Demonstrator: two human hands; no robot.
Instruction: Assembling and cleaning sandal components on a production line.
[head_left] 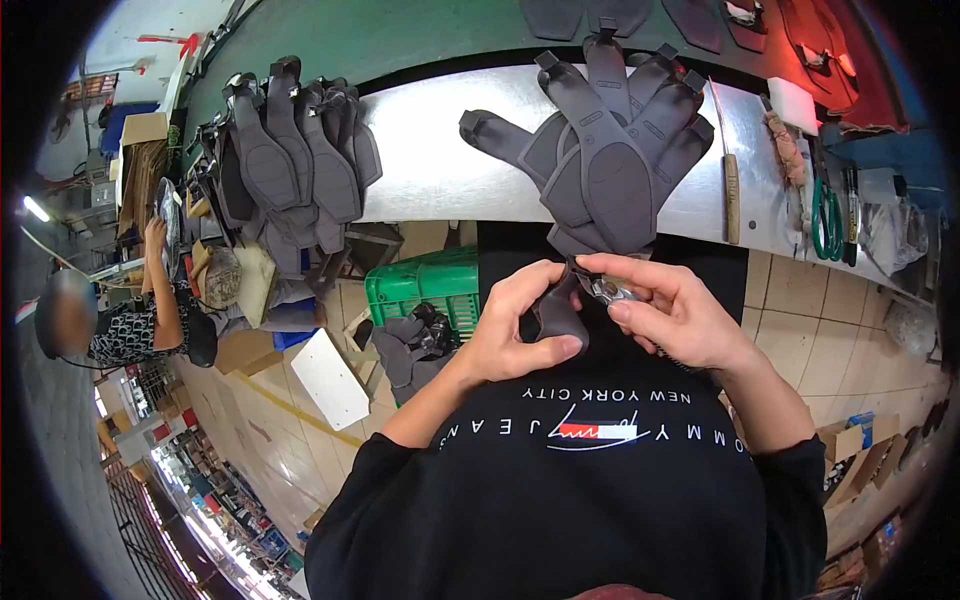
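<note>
In front of my chest, both hands hold a dark grey padded strap piece (560, 312), curled over on itself. My left hand (505, 325) is closed round its body, the thumb lying along the curled part. With thumb and fingers my right hand (685, 315) grips the piece's end, where a shiny silvery bit (607, 290) shows; its exact kind is unclear. Just beyond my hands, a fanned stack of similar grey padded pieces (617, 180) lies on the metal worktop (430, 130). Another heap of such pieces (270, 170) hangs over the worktop's left edge.
A wooden-handled tool (731, 200), green-handled scissors (827, 220) and a black marker (852, 215) lie at the right. Below the worktop stands a green crate (425, 285), padded pieces beside it. Another person (140, 320) works at far left; a white board (330, 378) leans nearby.
</note>
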